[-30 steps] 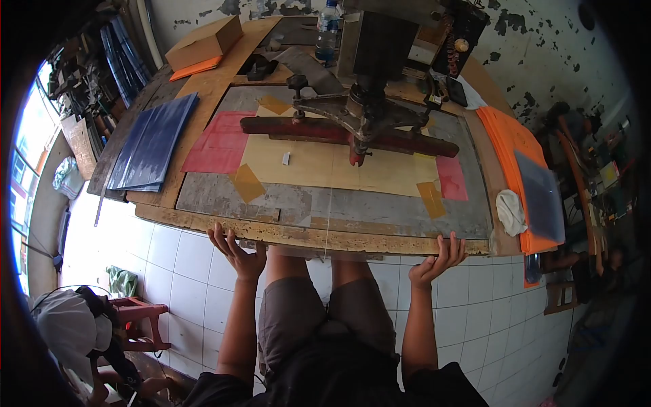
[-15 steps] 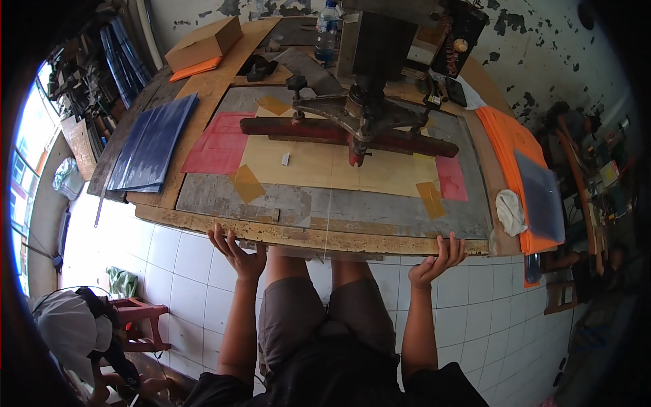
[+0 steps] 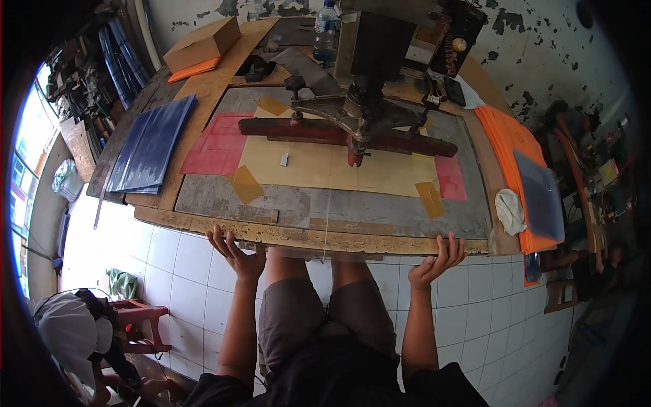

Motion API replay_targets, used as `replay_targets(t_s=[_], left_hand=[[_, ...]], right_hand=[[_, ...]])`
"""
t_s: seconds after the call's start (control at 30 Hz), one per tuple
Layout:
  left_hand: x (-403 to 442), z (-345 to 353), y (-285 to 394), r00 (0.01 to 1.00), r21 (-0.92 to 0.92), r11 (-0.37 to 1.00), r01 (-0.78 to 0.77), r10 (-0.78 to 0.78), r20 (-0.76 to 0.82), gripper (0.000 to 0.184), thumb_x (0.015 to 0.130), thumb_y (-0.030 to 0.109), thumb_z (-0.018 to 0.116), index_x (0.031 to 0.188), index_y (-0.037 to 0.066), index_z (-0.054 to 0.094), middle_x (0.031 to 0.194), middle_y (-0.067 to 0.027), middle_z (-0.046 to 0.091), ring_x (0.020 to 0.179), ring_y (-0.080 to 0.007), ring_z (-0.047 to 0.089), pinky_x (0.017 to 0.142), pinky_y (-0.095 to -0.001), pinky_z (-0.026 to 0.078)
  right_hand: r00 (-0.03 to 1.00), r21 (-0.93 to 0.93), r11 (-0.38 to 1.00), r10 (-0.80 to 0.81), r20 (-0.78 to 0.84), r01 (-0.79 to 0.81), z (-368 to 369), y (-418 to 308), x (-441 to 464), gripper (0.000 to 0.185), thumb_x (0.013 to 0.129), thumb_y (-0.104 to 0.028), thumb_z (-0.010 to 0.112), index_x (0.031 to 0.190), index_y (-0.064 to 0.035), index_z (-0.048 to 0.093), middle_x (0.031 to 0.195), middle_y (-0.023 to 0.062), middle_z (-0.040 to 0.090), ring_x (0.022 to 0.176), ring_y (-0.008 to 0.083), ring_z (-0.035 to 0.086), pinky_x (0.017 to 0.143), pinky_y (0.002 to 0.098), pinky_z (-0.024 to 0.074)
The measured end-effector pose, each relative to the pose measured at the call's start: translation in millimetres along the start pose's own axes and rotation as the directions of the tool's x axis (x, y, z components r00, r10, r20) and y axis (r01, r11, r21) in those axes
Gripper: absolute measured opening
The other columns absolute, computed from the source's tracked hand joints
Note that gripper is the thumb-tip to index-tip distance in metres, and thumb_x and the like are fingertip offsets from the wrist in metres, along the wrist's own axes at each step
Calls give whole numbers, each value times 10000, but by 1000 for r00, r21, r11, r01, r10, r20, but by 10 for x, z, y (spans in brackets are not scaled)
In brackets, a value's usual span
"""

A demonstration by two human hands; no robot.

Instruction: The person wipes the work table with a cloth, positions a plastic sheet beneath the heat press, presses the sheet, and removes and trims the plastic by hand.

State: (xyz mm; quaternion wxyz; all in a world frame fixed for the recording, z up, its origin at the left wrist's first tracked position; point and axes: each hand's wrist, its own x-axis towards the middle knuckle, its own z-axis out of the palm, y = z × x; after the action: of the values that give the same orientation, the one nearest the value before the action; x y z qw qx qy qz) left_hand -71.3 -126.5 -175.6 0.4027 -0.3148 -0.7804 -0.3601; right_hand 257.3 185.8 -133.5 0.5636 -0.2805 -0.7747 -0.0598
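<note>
My left hand (image 3: 237,259) rests against the wooden front edge (image 3: 325,238) of the worktable, fingers stretched up and thumb apart. Farther right, my right hand (image 3: 435,263) touches the same edge with its fingers extended. Neither holds a loose object. Beyond them, a yellow sheet (image 3: 308,173) lies on the worn grey plate (image 3: 264,211), with pink-red sheets (image 3: 211,146) at its ends and amber tape (image 3: 246,186) at its corners. A small white piece (image 3: 285,159) lies on the yellow sheet. Above it hangs a press head with a dark red bar (image 3: 298,129).
Dark blue plastic sheets (image 3: 150,146) lie at the left, and orange folders (image 3: 508,139) with a white cloth (image 3: 510,211) at the right. A cardboard box (image 3: 202,44) and a water bottle (image 3: 325,32) stand behind. Another person (image 3: 73,332) is at lower left near a red stool (image 3: 141,319).
</note>
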Motion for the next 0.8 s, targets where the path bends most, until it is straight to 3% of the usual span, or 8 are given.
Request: replay_targets(t_s=[0.23,0.33,0.43,0.53,0.63,0.67,0.8], left_hand=[[-3,1,-18,1000,-18,1000,2,-2,-4,841,959,378,780,1607,78,335,1712,-289,294,1611,-601,187,1263,-754,235],[-23,-3,-25,1000,-23,1000,-1,1,8,851,961,360,779,1617,80,315,1719,-291,279,1612,-605,179,1263,-746,227],[3,8,9,1000,-32,999,-12,12,-6,862,956,327,780,1627,75,301,1724,-292,271,1612,-610,172,1265,-739,217],[26,13,34,1000,-45,999,-21,20,-16,864,942,290,787,1626,68,308,1723,-289,277,1611,-612,175,1270,-739,215],[3,14,-4,1000,-57,998,-24,23,-9,862,927,265,791,1621,62,321,1720,-289,286,1611,-610,179,1277,-737,213],[-10,15,-10,1000,-64,998,-24,24,-6,860,922,258,792,1618,60,326,1718,-289,289,1612,-609,180,1280,-736,213],[-16,-40,5,1000,-60,998,-1,3,27,820,908,217,782,1597,55,368,1701,-291,326,1610,-600,201,1285,-731,225]], right_hand=[[995,20,998,63,74,-64,-96,-92,40,561,1147,-407,329,1449,-36,622,1591,183,544,1595,434,317,1311,665,80],[988,117,985,110,113,-123,-220,-244,139,625,1142,-500,334,1500,-61,601,1633,174,520,1621,431,292,1316,669,53],[971,118,989,60,232,-89,-376,-447,152,696,1115,-629,389,1544,-114,579,1673,167,494,1638,440,275,1325,660,19],[910,146,989,-63,409,3,-523,-781,190,667,1086,-651,523,1528,-161,616,1676,116,512,1631,421,318,1330,661,16],[816,97,994,-102,568,56,-548,-1033,311,585,1045,-554,682,1496,-182,662,1657,67,545,1612,384,373,1329,673,32],[823,125,992,-75,563,4,-562,-1138,387,479,1043,-414,733,1474,-209,690,1643,8,566,1600,339,408,1328,682,52],[806,120,991,-117,580,57,-577,-1197,611,373,1058,-272,717,1428,-229,721,1564,-19,633,1539,309,490,1326,678,106]])
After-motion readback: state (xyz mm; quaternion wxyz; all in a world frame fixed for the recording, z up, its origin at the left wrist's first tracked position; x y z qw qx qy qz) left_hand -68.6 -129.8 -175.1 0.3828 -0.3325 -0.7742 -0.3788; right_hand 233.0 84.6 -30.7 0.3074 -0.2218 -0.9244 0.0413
